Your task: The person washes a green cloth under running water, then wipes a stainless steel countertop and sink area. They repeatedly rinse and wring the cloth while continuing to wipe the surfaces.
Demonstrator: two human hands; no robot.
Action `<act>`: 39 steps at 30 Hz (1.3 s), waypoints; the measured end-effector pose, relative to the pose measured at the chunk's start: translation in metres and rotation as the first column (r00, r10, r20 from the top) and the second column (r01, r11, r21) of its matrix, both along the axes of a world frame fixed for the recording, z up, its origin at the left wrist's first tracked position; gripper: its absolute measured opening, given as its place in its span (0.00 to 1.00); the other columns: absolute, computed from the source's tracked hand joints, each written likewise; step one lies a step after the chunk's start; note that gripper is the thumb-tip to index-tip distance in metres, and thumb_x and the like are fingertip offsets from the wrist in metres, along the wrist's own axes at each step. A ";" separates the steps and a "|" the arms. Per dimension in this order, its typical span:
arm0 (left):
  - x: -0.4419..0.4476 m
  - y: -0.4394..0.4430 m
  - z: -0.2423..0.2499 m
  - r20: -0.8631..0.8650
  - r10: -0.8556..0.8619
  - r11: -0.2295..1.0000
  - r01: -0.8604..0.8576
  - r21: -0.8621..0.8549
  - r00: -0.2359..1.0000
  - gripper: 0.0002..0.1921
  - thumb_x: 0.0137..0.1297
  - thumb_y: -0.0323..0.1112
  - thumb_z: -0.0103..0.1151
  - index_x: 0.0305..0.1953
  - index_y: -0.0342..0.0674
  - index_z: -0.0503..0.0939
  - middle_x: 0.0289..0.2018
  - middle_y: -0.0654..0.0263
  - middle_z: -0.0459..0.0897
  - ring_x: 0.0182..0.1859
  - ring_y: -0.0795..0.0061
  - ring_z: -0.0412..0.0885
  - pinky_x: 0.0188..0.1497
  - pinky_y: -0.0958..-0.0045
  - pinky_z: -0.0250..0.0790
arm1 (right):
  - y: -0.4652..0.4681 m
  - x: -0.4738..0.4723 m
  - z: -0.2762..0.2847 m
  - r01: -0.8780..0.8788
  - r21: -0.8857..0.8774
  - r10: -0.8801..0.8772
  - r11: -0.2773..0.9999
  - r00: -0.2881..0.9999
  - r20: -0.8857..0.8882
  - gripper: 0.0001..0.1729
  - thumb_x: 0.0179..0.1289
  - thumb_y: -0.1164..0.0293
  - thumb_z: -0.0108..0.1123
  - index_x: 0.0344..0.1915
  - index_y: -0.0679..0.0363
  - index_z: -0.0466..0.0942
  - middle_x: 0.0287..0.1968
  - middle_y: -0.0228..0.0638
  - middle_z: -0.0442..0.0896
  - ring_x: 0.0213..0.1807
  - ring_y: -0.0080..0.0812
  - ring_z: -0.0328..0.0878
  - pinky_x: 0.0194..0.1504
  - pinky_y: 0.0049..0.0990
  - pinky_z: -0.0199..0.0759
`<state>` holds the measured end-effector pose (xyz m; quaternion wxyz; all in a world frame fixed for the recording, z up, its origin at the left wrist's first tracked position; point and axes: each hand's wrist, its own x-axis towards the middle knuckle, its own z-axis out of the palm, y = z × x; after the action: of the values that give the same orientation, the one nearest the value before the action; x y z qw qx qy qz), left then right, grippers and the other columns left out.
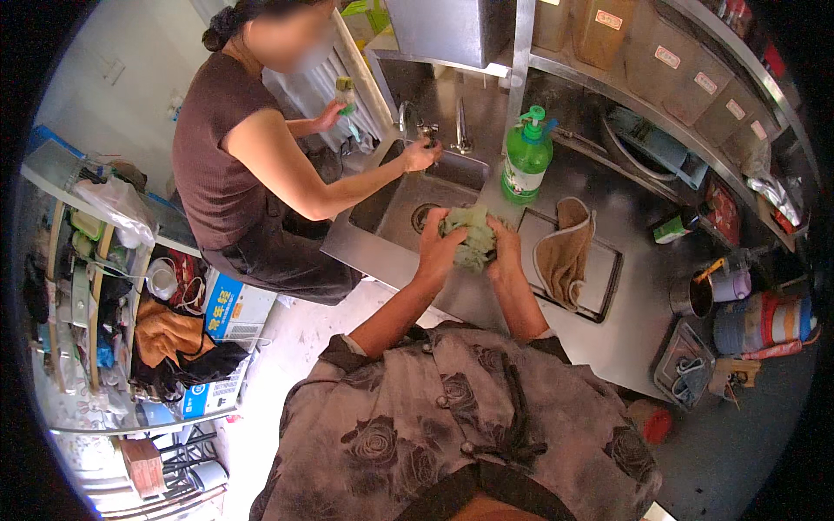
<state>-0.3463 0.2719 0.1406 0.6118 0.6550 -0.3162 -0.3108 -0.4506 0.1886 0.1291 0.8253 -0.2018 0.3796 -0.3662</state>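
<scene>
A crumpled pale green cloth (pixel 470 238) is bunched between my two hands over the right rim of the sink. My left hand (pixel 438 244) grips its left side, with the thumb across the front. From the other side my right hand (pixel 505 242) closes on the same cloth. Just beyond my hands stands a green pump bottle (pixel 524 159) with a white label. To the right, a brown towel (pixel 565 254) lies folded over a dark rectangular frame (pixel 609 286) on the steel counter (pixel 642 338).
Left of me, another person (pixel 247 156) reaches one hand to the tap (pixel 427 130) above the steel sink (pixel 397 215) and holds a small bottle (pixel 345 98) in the other. A pot (pixel 692 296) stands at the counter's right side. Storage containers (pixel 658 71) line the shelf above.
</scene>
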 end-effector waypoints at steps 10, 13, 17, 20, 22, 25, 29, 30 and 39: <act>-0.002 0.001 -0.036 -0.021 0.163 0.974 -0.157 0.161 0.986 0.31 0.60 0.32 0.63 0.64 0.45 0.65 0.55 0.54 0.67 0.61 0.60 0.64 0.61 0.60 0.65 | -0.018 -0.002 -0.032 -0.097 0.141 0.101 0.985 0.995 -0.024 0.26 0.60 0.68 0.67 0.58 0.59 0.71 0.50 0.41 0.80 0.47 0.43 0.81 0.44 0.43 0.79; 0.003 -0.005 -0.029 0.216 0.085 0.966 -0.133 0.220 0.973 0.35 0.59 0.36 0.65 0.68 0.50 0.63 0.59 0.48 0.61 0.66 0.48 0.58 0.64 0.52 0.62 | -0.021 0.004 -0.036 -0.050 0.134 0.061 0.990 0.995 -0.078 0.26 0.61 0.67 0.67 0.58 0.59 0.71 0.49 0.41 0.80 0.47 0.42 0.81 0.44 0.43 0.79; 0.003 -0.009 -0.013 0.435 -0.096 0.972 -0.009 0.233 0.895 0.43 0.53 0.39 0.72 0.70 0.54 0.61 0.69 0.48 0.51 0.67 0.45 0.59 0.68 0.50 0.58 | -0.025 0.009 -0.038 -0.036 0.128 0.044 0.991 0.997 -0.056 0.27 0.61 0.67 0.67 0.59 0.58 0.71 0.51 0.43 0.79 0.48 0.43 0.81 0.44 0.43 0.78; 0.008 -0.007 0.002 0.670 -0.250 0.958 0.075 0.278 0.700 0.51 0.44 0.39 0.78 0.72 0.59 0.60 0.73 0.45 0.39 0.70 0.37 0.54 0.68 0.48 0.58 | -0.025 0.017 -0.035 -0.024 0.057 0.027 0.998 0.999 -0.043 0.30 0.62 0.65 0.66 0.62 0.59 0.69 0.53 0.42 0.79 0.51 0.44 0.79 0.44 0.44 0.77; 0.019 -0.007 0.011 0.732 -0.359 0.928 0.140 0.345 0.579 0.53 0.41 0.38 0.79 0.72 0.61 0.60 0.74 0.46 0.38 0.69 0.35 0.54 0.65 0.48 0.63 | -0.023 0.025 -0.029 -0.085 0.074 0.098 0.994 0.976 -0.195 0.30 0.63 0.62 0.65 0.62 0.59 0.70 0.54 0.41 0.79 0.53 0.43 0.78 0.47 0.45 0.75; 0.047 -0.014 0.020 0.773 -0.433 0.900 0.180 0.397 0.463 0.50 0.42 0.35 0.79 0.69 0.57 0.64 0.75 0.51 0.42 0.67 0.34 0.57 0.64 0.47 0.65 | -0.019 0.045 -0.011 -0.091 0.066 0.103 0.994 0.971 -0.216 0.30 0.65 0.56 0.64 0.62 0.58 0.71 0.57 0.38 0.78 0.55 0.42 0.77 0.51 0.46 0.72; 0.093 -0.036 0.015 0.739 -0.290 0.955 0.238 0.178 0.608 0.41 0.44 0.33 0.76 0.64 0.45 0.70 0.69 0.53 0.61 0.64 0.47 0.66 0.65 0.53 0.64 | -0.022 0.061 0.019 -0.071 -0.150 0.068 0.986 0.997 -0.024 0.34 0.65 0.49 0.62 0.65 0.55 0.71 0.60 0.36 0.76 0.56 0.41 0.76 0.56 0.48 0.69; 0.102 -0.042 0.009 0.742 -0.138 0.978 0.211 -0.004 0.656 0.38 0.46 0.33 0.74 0.62 0.43 0.71 0.66 0.54 0.67 0.62 0.51 0.70 0.64 0.55 0.66 | -0.025 0.060 0.027 -0.096 -0.273 0.110 0.957 0.993 0.036 0.37 0.65 0.48 0.62 0.69 0.52 0.68 0.60 0.35 0.77 0.57 0.38 0.76 0.50 0.43 0.75; 0.141 -0.023 -0.081 -0.154 -0.276 0.920 0.307 0.245 0.949 0.27 0.50 0.36 0.73 0.52 0.36 0.78 0.45 0.61 0.86 0.47 0.65 0.83 0.53 0.65 0.73 | -0.005 0.077 0.002 -0.551 -0.504 -0.059 0.666 0.634 -0.771 0.41 0.64 0.55 0.66 0.72 0.57 0.62 0.61 0.48 0.78 0.59 0.40 0.78 0.51 0.34 0.77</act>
<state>-0.2049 0.2488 0.0597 0.4828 0.6574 -0.3297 -0.4755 -0.3738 0.1838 0.1314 0.5027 -0.6831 0.4724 -0.2399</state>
